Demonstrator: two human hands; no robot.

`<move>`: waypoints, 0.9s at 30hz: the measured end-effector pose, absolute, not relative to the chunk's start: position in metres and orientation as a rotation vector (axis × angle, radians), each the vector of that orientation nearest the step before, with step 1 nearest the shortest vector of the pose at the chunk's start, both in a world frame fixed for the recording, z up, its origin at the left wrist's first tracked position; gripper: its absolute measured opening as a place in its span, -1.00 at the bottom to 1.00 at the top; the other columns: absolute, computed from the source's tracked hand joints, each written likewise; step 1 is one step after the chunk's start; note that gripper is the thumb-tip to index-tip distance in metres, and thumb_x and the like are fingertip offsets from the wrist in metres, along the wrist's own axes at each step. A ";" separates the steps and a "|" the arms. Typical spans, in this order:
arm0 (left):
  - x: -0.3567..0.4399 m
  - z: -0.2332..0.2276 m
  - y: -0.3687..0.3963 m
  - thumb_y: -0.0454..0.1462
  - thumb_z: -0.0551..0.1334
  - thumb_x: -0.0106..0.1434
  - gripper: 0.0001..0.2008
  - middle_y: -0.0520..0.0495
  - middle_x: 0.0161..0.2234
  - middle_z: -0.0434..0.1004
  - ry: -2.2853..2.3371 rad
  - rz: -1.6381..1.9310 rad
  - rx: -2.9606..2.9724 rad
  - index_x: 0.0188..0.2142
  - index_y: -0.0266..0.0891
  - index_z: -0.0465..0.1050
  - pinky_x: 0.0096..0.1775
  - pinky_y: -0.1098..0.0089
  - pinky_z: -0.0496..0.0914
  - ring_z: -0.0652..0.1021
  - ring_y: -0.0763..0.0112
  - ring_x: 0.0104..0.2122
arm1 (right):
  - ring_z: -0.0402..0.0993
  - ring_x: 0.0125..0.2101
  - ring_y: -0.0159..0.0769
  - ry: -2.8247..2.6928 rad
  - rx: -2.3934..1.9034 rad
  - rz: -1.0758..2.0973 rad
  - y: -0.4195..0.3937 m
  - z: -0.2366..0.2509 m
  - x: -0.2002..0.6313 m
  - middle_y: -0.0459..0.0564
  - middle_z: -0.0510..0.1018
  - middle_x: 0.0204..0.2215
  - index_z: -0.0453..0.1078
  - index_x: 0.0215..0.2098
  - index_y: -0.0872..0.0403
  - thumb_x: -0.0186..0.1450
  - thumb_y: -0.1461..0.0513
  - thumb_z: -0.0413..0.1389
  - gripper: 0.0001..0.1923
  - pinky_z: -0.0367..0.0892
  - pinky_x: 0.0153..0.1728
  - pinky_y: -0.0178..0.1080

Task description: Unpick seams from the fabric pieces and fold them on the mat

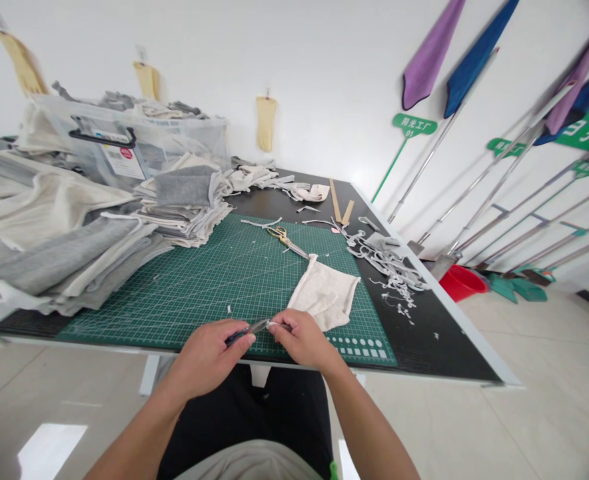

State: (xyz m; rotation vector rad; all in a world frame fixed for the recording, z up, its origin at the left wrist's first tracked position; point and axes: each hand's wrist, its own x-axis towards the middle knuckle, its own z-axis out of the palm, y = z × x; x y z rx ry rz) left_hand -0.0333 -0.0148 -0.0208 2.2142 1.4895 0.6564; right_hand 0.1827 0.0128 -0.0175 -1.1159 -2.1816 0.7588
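My left hand (209,355) grips a small dark-handled tool with a metal tip (255,327) at the near edge of the green cutting mat (214,280). My right hand (302,338) pinches the tool's tip, or a bit of thread there; I cannot tell which. Just beyond my right hand lies a cream fabric piece (326,293) on the mat. Gold-handled scissors (285,239) lie farther back on the mat, untouched.
Stacks of grey and cream cloth (74,247) fill the table's left side, with a clear plastic bin (124,143) behind. Fabric trimmings (389,267) and wooden rulers (338,203) lie at the right. Mops lean on the wall; a red bucket (462,281) stands on the floor.
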 end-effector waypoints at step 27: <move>-0.026 -0.016 -0.016 -0.07 0.02 0.31 -0.67 -0.03 -0.32 0.57 1.490 0.657 2.243 -0.28 -0.12 0.51 -0.23 0.40 0.31 0.53 0.34 -0.30 | 0.37 -0.44 -0.41 -2.173 -1.135 0.785 0.014 -0.017 0.182 -0.12 0.47 -0.52 0.39 -0.50 0.08 0.32 0.22 0.04 -0.76 0.19 -0.35 -0.36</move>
